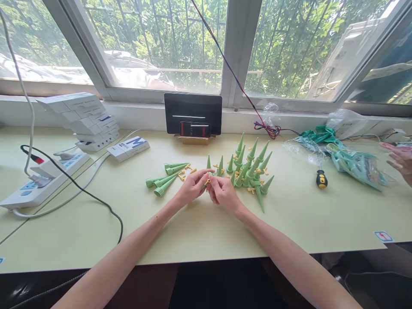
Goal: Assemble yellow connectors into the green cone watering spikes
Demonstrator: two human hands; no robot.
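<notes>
My left hand (194, 187) and my right hand (224, 193) meet over the middle of the table. The left fingers are closed round a green plastic cone, mostly hidden by the hand. Between my right thumb and finger is a small yellow plastic piece (207, 182), touching the cone. Several loose green cones (165, 184) lie to the left, with small yellow pieces (182, 175) by their tips. Behind and right of my hands, several green cones with yellow pieces (251, 167) stand upright in a cluster; one cone (259, 199) lies on its side, tip towards me.
A black tablet (193, 109) and a phone (195, 129) lean on a stand at the back. White boxes (86, 116) and a power strip (48, 180) are at left. A screwdriver (321, 179) and green bags (350, 163) lie right. Another person's hand (401, 161) shows at the right edge.
</notes>
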